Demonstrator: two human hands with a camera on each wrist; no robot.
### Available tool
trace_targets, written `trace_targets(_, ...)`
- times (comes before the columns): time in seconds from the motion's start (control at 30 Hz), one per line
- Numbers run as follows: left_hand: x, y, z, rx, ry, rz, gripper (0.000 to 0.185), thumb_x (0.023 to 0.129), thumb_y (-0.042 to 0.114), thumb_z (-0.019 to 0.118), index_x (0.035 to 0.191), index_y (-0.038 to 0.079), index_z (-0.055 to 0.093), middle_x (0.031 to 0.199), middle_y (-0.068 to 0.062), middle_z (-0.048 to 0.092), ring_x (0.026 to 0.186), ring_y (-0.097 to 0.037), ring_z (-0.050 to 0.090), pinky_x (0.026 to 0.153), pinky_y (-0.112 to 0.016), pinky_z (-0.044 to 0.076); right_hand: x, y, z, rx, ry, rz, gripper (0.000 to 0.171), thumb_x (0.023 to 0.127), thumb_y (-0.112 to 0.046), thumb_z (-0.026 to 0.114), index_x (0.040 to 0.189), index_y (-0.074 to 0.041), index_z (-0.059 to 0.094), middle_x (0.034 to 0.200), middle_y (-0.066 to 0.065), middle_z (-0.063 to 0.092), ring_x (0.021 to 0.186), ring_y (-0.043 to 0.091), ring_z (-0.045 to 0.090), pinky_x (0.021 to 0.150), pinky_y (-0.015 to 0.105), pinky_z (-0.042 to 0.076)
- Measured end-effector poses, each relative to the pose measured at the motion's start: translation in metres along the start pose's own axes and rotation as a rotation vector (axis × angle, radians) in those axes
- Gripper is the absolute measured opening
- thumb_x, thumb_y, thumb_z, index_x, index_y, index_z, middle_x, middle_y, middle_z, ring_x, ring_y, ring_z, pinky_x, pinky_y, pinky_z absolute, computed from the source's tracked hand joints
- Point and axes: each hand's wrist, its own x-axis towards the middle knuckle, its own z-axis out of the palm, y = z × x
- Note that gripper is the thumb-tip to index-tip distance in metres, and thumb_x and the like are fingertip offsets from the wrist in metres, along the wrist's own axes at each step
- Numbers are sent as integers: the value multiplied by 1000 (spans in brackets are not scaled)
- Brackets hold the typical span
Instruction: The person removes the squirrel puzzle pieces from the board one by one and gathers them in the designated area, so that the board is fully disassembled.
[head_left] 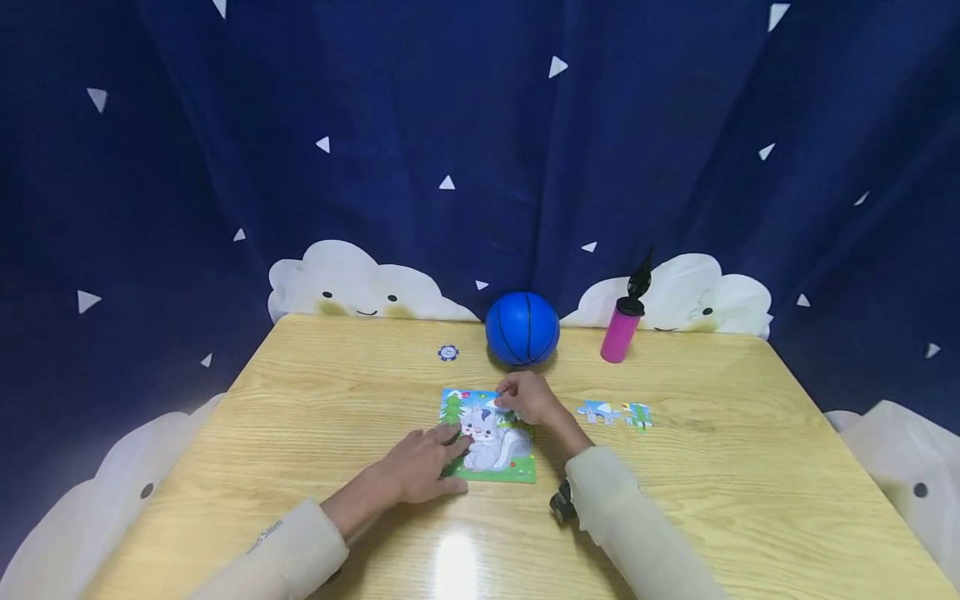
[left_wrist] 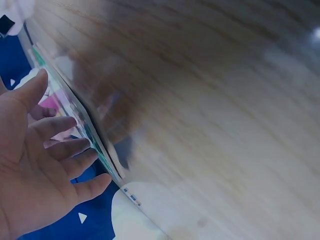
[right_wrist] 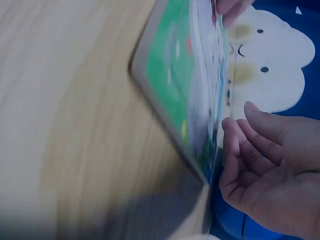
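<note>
A dark blue curtain (head_left: 480,125) scattered with small white triangles hangs behind a light wooden desk (head_left: 712,475), and white smiling cloud shapes (head_left: 352,287) line the curtain's foot along the desk's far edge. In the middle of the desk lies a square jigsaw puzzle board (head_left: 491,437) with a green border, showing a grey-white cartoon animal on grass beside a small fir tree. The left hand (head_left: 423,467) rests on the board's left side, its fingers straight and loosely spread, the fingertips lying on the picture near the animal; the left wrist view shows the same hand (left_wrist: 35,165) open with its fingers against the board's edge. The right hand (head_left: 528,398) sits at the board's upper right corner, fingers bent down onto the picture; from the head view it may be pinching a piece there, but the pictures do not show this plainly, and in the right wrist view the fingers (right_wrist: 260,150) are curled just beside the board's rim. The two hands are apart, one on each side of the board. To the right of the board lie a few loose puzzle pieces (head_left: 615,413), apart from it. Further back stand a blue ball (head_left: 522,328), a pink air pump (head_left: 622,329) with a black nozzle, and a small blue round token (head_left: 447,352).
</note>
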Motion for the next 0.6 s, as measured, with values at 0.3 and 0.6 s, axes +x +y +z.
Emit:
trace_targets(0.3, -2, 1, 0, -30, -18, -8, 67, 90, 50, 56, 143, 11, 43, 150, -17, 37, 138, -32, 38, 105, -54, 39, 6, -17, 24, 26, -13, -10, 12, 84, -11, 70, 94, -4, 69, 80, 4, 65, 71, 10, 54, 60, 19, 43)
trace_targets(0.6, -2, 2, 1, -19, -12, -7, 68, 89, 50, 57, 142, 10, 44, 150, -17, 38, 138, -31, 39, 104, -54, 41, 8, -27, 33, 102, -40, 61, 15, 85, -10, 68, 99, -4, 70, 79, 4, 64, 67, 11, 53, 56, 18, 42)
